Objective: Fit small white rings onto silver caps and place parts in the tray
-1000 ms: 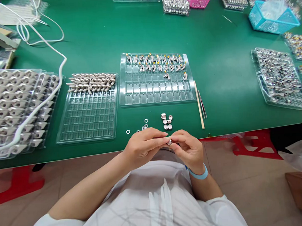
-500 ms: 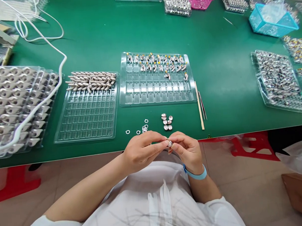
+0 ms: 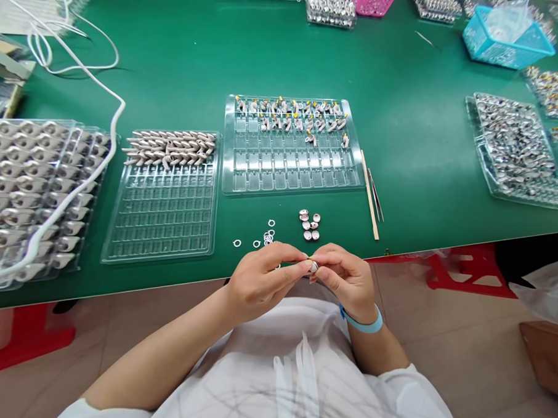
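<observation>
Between the fingertips of both hands sits a small silvery metal part (image 3: pixel 313 266), mostly covered by the fingers. My left hand (image 3: pixel 263 277) pinches it from the left, and my right hand (image 3: pixel 349 277), with a blue band at the wrist, pinches it from the right. Just beyond the fingers lie several small round metal caps (image 3: pixel 307 226) on the green table. Several thin white rings (image 3: pixel 268 237) are scattered left of the caps. Farther back is a clear tray (image 3: pixel 291 181) with yellow-tipped metal parts in its upper rows.
A second clear tray (image 3: pixel 160 239) holds stacked metal pieces at its far end. A wooden stick (image 3: pixel 369 196) and tweezers (image 3: pixel 376 195) lie at right. A white cable (image 3: pixel 97 171) crosses filled trays on the left. Farther off stand a blue basket (image 3: pixel 507 51) and a pink basket (image 3: pixel 376 0).
Both hands keep nearly the same pinch on the small metal part. The view has shifted very slightly; nothing on the table has visibly moved.
</observation>
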The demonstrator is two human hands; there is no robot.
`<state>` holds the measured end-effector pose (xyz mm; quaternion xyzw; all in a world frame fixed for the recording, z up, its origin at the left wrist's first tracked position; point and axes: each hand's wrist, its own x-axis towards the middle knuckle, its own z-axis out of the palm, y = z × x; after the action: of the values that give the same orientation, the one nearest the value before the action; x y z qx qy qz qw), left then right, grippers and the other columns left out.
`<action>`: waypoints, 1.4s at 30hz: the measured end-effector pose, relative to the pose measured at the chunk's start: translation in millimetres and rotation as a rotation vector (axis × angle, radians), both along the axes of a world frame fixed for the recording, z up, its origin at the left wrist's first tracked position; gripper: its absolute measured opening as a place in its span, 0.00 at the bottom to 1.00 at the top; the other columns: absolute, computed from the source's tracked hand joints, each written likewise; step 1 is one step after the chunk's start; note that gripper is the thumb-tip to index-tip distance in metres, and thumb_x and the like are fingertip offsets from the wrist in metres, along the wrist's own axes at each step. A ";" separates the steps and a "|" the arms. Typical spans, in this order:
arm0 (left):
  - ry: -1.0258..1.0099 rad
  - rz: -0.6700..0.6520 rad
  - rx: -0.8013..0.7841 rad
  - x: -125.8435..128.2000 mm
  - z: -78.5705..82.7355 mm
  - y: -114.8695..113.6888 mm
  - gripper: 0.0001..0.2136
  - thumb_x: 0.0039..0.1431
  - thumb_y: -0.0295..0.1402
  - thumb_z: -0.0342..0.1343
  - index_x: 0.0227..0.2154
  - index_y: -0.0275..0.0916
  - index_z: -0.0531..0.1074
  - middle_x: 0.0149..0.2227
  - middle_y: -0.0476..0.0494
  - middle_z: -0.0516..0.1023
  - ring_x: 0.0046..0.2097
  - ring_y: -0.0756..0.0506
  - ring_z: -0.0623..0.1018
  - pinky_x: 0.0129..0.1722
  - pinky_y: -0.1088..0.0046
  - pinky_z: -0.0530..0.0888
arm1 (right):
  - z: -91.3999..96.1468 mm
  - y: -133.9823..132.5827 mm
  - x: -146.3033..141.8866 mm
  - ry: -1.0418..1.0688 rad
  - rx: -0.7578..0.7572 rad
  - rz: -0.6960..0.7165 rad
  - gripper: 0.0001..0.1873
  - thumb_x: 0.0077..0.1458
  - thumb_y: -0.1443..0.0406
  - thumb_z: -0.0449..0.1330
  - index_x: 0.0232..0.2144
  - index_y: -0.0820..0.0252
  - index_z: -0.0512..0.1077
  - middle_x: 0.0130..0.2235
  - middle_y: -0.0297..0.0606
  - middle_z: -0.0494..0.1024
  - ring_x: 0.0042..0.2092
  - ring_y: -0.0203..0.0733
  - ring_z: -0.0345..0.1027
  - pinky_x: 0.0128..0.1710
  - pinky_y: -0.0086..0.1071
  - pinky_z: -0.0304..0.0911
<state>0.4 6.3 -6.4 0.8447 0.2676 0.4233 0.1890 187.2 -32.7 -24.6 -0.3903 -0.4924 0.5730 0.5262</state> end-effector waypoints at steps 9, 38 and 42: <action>0.012 0.011 0.004 0.2 1.6 -2.2 0.09 0.58 0.22 0.54 0.39 0.38 0.73 0.34 0.42 0.77 0.35 0.50 0.77 0.31 0.76 0.75 | -0.1 -1.8 1.1 -0.107 0.061 -0.060 0.13 0.52 0.70 0.63 0.40 0.52 0.76 0.37 0.39 0.75 0.36 0.38 0.73 0.30 0.30 0.72; -0.071 0.016 -0.113 3.0 2.4 -10.5 0.11 0.55 0.19 0.55 0.40 0.37 0.73 0.33 0.42 0.79 0.35 0.49 0.78 0.31 0.75 0.76 | 1.9 2.1 5.7 -0.234 0.224 -0.030 0.14 0.52 0.71 0.62 0.41 0.52 0.76 0.36 0.39 0.77 0.37 0.39 0.73 0.31 0.31 0.71; -0.062 0.012 -0.095 2.9 4.3 -9.6 0.11 0.55 0.19 0.55 0.40 0.36 0.73 0.33 0.41 0.78 0.35 0.48 0.77 0.31 0.74 0.76 | 3.0 2.5 5.9 -0.260 0.199 -0.017 0.13 0.53 0.69 0.62 0.41 0.52 0.76 0.36 0.39 0.78 0.37 0.39 0.73 0.32 0.32 0.72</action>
<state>3.3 -3.3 -2.1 0.8195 0.2864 0.4374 0.2345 193.0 -30.2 -21.6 -0.4110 -0.6074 0.4616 0.4990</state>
